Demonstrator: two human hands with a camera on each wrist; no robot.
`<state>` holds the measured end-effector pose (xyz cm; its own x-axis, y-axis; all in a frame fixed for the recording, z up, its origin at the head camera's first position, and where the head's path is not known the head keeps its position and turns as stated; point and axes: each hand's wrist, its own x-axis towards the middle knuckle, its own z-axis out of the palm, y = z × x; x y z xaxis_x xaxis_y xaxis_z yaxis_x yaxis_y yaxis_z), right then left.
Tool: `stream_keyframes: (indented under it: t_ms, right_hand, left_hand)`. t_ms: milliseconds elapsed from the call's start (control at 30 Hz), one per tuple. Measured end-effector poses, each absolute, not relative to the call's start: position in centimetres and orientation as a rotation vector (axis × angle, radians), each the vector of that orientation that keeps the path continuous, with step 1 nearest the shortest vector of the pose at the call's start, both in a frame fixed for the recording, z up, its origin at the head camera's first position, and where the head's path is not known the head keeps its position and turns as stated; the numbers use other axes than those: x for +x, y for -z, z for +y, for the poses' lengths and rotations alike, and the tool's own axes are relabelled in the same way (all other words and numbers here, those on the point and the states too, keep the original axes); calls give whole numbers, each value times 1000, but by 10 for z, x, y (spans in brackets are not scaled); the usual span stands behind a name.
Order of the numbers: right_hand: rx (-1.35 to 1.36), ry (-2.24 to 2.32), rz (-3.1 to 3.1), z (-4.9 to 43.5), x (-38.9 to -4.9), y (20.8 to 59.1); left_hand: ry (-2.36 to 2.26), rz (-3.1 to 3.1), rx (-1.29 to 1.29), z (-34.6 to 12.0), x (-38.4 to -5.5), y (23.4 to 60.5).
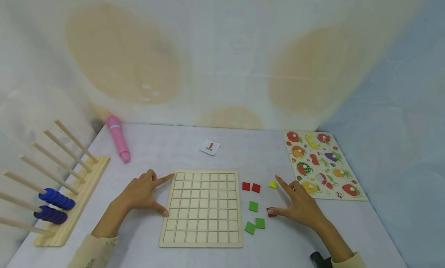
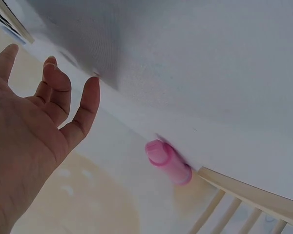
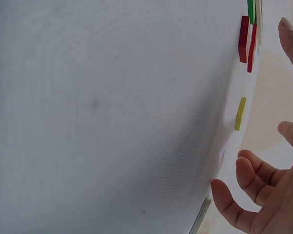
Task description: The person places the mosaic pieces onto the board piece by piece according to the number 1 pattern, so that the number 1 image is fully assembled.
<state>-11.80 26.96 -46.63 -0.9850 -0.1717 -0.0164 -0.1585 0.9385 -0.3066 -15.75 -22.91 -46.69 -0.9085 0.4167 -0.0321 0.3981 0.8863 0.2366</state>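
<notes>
At the left side of a square wooden grid board (image 1: 205,245), my left hand (image 1: 142,192) spreads its thumb and index finger, the tips at the board's edge. In the left wrist view, this left hand (image 2: 39,107) holds nothing. My right hand (image 1: 300,204) is over the right side of the table with thumb and index finger apart. Its thumb tip overlaps a red square tile (image 1: 272,214); its index fingertip is near a yellow triangular tile (image 1: 273,185). Two more red tiles (image 1: 246,186) and three green tiles (image 1: 253,206) lie between the board and this hand.
A small pattern card (image 1: 210,147) lies behind the board. On the left stand a wooden peg rack (image 1: 87,183) with blue and dark blue rings (image 1: 57,198), and a pink microphone-shaped toy (image 1: 119,139). A fruit puzzle board (image 1: 323,163) lies at the back right.
</notes>
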Motion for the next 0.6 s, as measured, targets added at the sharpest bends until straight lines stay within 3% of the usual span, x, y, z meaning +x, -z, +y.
stream_keyframes:
  t_ms: [600]
  right_hand:
    - [-189, 428, 3123, 269, -140, 476]
  left_hand:
    - [-338, 2962, 661, -231, -158, 474]
